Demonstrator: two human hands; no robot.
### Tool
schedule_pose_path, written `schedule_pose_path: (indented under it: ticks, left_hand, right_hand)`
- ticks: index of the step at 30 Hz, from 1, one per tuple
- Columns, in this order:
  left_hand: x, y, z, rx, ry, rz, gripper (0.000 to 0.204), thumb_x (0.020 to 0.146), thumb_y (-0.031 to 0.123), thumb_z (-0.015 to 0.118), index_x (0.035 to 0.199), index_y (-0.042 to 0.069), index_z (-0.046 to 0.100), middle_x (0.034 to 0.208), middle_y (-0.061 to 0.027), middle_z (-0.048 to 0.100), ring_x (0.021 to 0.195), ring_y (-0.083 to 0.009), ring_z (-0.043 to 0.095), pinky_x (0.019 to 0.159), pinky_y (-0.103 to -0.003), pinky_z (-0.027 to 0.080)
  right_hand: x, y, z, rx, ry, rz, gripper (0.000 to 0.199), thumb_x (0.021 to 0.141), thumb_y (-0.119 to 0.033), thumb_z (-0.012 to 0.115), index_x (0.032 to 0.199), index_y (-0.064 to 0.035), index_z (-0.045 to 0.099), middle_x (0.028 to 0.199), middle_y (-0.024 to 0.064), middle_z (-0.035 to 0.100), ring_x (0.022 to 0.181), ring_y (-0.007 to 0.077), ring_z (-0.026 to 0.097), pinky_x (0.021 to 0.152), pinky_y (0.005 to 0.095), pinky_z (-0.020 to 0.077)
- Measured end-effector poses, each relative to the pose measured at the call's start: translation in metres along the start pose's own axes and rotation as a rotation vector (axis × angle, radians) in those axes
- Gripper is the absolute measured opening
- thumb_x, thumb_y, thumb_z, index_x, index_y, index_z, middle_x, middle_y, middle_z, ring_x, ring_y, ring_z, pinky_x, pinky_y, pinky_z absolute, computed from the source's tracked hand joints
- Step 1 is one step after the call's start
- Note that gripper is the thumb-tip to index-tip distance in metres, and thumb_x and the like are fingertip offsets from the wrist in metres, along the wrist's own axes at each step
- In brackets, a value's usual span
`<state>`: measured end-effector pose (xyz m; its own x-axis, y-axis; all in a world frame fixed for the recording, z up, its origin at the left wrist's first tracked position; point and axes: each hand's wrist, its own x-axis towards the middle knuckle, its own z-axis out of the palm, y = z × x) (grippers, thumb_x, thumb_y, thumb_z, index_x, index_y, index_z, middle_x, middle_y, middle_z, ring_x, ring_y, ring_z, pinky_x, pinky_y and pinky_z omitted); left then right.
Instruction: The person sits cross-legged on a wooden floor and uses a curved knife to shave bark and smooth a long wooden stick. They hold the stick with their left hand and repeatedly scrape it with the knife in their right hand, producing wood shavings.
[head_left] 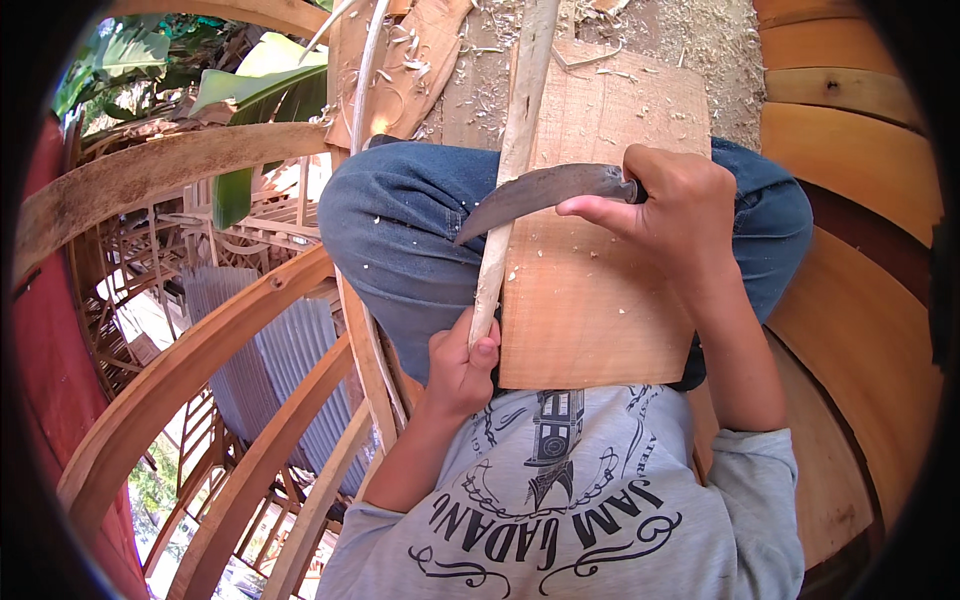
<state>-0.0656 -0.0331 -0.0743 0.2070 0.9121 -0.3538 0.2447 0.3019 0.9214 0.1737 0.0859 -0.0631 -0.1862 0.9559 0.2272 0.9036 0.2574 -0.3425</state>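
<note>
A long, pale wooden stick slants from the top of the view down toward my lap. My left hand is closed round its near end. In my right hand is the handle of a knife with a broad, curved, dark blade; the thumb lies along the blade side. The blade crosses over the stick, its tip pointing left past it above my left leg. Beneath the knife and right hand, a flat wooden board rests across my crossed legs. Most of the knife handle is hidden by my fingers.
Wood shavings litter the planks ahead. Curved timber ribs rise on the left, with corrugated metal sheets below beyond them. Curved planking walls the right side. Another thin pale strip stands left of the stick.
</note>
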Motion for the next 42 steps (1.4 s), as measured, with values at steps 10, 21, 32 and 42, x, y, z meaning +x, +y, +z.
schedule_pose_path:
  ticks: [10,21,32,42]
  left_hand:
    - [0.001,0.000,-0.001,0.006,-0.017,0.009,0.044,0.095,0.040,0.043,0.077,0.001,0.049,0.057,-0.0043,0.042,0.048,-0.0147,0.044,0.047,-0.026,0.033]
    - [0.001,0.001,0.000,0.022,-0.011,0.020,0.047,0.094,0.044,0.042,0.076,0.002,0.049,0.056,-0.0033,0.041,0.047,-0.0137,0.043,0.046,-0.026,0.033]
    - [0.000,-0.003,0.004,-0.071,-0.001,0.019,0.055,0.091,0.054,0.043,0.080,0.000,0.048,0.053,0.0028,0.042,0.045,-0.0031,0.036,0.039,-0.020,0.026]
    - [0.003,-0.002,0.004,0.034,0.023,0.034,0.046,0.094,0.044,0.044,0.078,0.001,0.050,0.058,-0.0038,0.046,0.052,-0.0115,0.046,0.048,-0.026,0.036]
  right_hand:
    - [-0.004,0.003,0.001,-0.042,0.012,-0.034,0.060,0.061,-0.068,0.067,0.063,-0.0093,0.052,0.047,0.0022,0.044,0.041,0.0193,0.049,0.041,0.0296,0.0380]
    - [-0.004,0.005,-0.003,-0.001,0.027,-0.054,0.054,0.070,-0.061,0.066,0.066,-0.0084,0.055,0.046,0.0035,0.044,0.042,0.0193,0.050,0.041,0.0314,0.0375]
    - [-0.003,-0.001,-0.026,0.132,-0.005,0.035,0.056,0.075,-0.056,0.065,0.054,-0.0066,0.050,0.042,0.0069,0.046,0.040,0.0255,0.052,0.040,0.0329,0.0396]
    - [0.015,0.011,0.014,0.010,0.059,0.048,0.071,0.064,-0.074,0.059,0.044,-0.0066,0.046,0.039,0.0087,0.045,0.035,0.0248,0.050,0.036,0.0342,0.0386]
